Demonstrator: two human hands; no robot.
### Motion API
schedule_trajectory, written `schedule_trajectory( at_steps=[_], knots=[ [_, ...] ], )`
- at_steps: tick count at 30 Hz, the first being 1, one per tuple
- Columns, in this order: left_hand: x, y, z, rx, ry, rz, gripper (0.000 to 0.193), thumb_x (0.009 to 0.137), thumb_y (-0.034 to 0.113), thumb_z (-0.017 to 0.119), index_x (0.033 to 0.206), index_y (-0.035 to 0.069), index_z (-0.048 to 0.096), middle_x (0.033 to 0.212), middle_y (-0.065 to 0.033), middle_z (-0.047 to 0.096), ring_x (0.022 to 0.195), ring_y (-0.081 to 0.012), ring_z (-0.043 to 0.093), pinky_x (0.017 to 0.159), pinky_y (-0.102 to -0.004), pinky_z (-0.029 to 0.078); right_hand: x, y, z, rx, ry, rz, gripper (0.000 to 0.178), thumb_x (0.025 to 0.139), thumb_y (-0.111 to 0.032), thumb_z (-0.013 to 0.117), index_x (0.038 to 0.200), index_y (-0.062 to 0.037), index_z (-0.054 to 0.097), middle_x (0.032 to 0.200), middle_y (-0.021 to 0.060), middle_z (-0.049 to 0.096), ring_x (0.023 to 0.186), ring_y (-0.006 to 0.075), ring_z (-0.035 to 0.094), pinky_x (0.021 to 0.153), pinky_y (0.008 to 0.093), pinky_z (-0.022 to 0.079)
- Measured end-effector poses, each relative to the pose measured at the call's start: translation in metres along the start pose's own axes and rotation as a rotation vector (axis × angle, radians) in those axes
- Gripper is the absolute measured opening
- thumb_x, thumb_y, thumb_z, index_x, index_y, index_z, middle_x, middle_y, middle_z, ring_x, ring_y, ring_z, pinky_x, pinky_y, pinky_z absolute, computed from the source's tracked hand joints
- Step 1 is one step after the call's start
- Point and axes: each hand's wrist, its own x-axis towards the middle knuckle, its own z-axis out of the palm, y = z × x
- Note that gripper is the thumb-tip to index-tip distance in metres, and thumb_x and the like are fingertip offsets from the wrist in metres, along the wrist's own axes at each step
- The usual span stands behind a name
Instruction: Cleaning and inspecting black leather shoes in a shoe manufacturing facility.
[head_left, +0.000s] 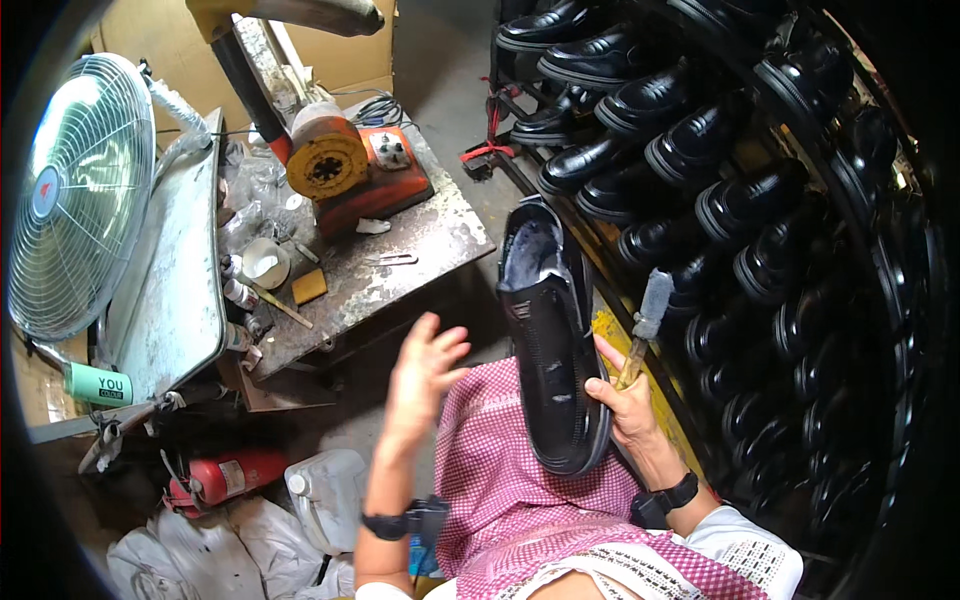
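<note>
A black slip-on shoe (548,385) is held over my lap, toe toward me and opening away from me. Its inside looks greyish, and a few pale marks show on the upper. My right hand (628,402) grips the shoe's right side, thumb on its edge. The same hand also holds a brush-like tool (652,305) with a grey, fuzzy-looking head and a pale handle, pointing up and away. Some of the right fingers are hidden behind the shoe. To the left of the shoe, apart from it, my left hand (428,368) is raised with fingers spread, holding nothing.
Racks of black shoes (655,95) fill the right. At the left, a worn table (430,245) carries an orange machine (375,185), a small yellow block (309,287) and bottles. A fan (85,195), a red fire extinguisher (225,475) and a white jerrycan (330,500) stand around it.
</note>
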Motion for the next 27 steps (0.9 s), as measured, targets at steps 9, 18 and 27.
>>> schedule_trajectory(
  at_steps=[9, 18, 27],
  knots=[
    [-0.005, -0.065, 0.029, 0.053, -0.192, 0.002, 0.086, 0.077, 0.043, 0.063, 0.135, 0.001, 0.016, 0.133, -0.0154, 0.031, 0.123, -0.0250, 0.032, 0.102, -0.0360, 0.026, 0.002, 0.003, 0.026, -0.192, -0.145, -0.073, 0.072, 0.071, 0.002, 0.069, 0.133, 0.0024, 0.031, 0.113, 0.0098, 0.056, 0.095, 0.0139, 0.057, 0.085, 0.0276, 0.046],
    [0.003, -0.046, 0.031, 0.063, -0.008, 0.109, 0.092, 0.073, 0.032, 0.070, 0.139, 0.003, 0.012, 0.130, -0.0147, 0.036, 0.119, -0.0233, 0.038, 0.100, -0.0341, 0.030, 0.029, -0.033, 0.041, -0.548, -0.094, -0.002, 0.019, 0.074, -0.010, 0.072, 0.086, -0.0007, 0.061, 0.070, -0.0024, 0.057, 0.061, 0.0033, 0.049, 0.058, 0.0172, 0.042],
    [0.005, -0.042, 0.023, 0.185, -0.027, 0.235, 0.093, 0.069, 0.015, 0.069, 0.139, 0.002, 0.009, 0.136, -0.0166, 0.030, 0.125, -0.0260, 0.032, 0.104, -0.0343, 0.025, 0.046, -0.037, 0.052, -0.402, -0.358, 0.339, 0.023, 0.077, -0.026, 0.068, 0.066, -0.0122, 0.054, 0.057, -0.0073, 0.044, 0.046, 0.0024, 0.036, 0.040, 0.0194, 0.028]
  ],
)
